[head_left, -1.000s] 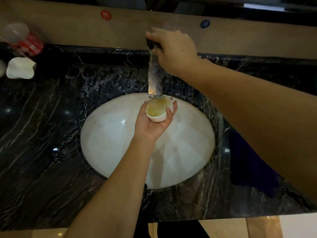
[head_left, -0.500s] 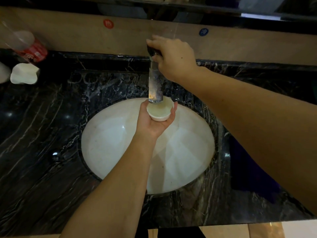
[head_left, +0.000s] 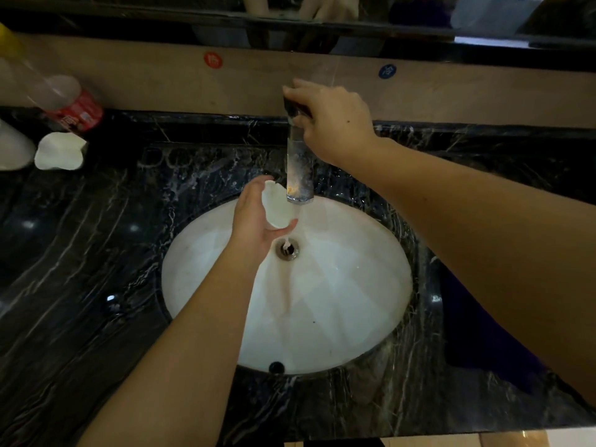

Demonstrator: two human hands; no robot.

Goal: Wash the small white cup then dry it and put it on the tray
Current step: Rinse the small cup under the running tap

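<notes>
My left hand (head_left: 254,214) holds the small white cup (head_left: 275,206) over the white sink basin (head_left: 354,285), just left of the tap spout (head_left: 300,175). The cup is tipped on its side with its mouth turned to the right, and water pours from it toward the drain (head_left: 287,250). My right hand (head_left: 332,121) grips the dark tap handle (head_left: 292,108) at the top of the tap. No tray is in view.
Black marble counter (head_left: 80,269) surrounds the basin. At the far left stand a clear bottle with a red label (head_left: 69,106), another white cup (head_left: 59,151) and part of a white object (head_left: 13,150). A dark blue cloth (head_left: 477,333) lies on the right.
The cup was upright under the spout, full of water; my left hand has tilted it sideways and the water spills out into the basin. My right hand stays on the tap handle.
</notes>
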